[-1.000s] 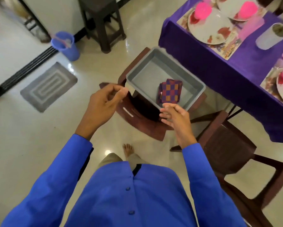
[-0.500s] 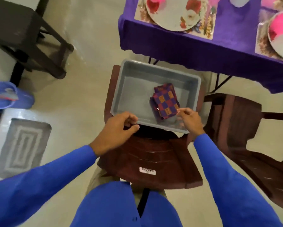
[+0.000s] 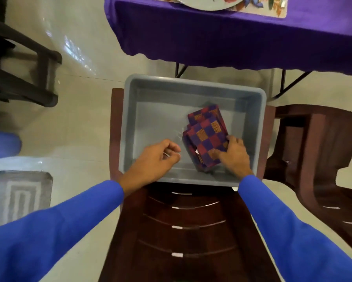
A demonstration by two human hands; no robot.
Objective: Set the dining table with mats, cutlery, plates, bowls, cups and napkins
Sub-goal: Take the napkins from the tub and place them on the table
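Note:
A stack of folded checked napkins (image 3: 206, 133), purple, red and orange, lies in the right half of a grey plastic tub (image 3: 191, 79). The tub stands on the seat of a dark red chair (image 3: 187, 220). My right hand (image 3: 234, 157) grips the near right corner of the napkin stack, thumb on top. My left hand (image 3: 156, 161) hovers inside the tub to the left of the napkins, its fingers curled and holding nothing. Beyond the tub is the dining table under a purple cloth (image 3: 232, 37), with a plate (image 3: 207, 3) on a flowered mat (image 3: 272, 7) at its near edge.
A second dark red chair (image 3: 317, 151) stands close on the right of the tub. A dark stool (image 3: 18, 74) is at the far left, a blue bucket (image 3: 2, 145) below it, and a grey floor mat (image 3: 20, 196) lies on the pale tiled floor.
I have come closer over the tub. Both hands went down into it; my right hand took hold of the napkin stack's corner, and my left moved in beside it.

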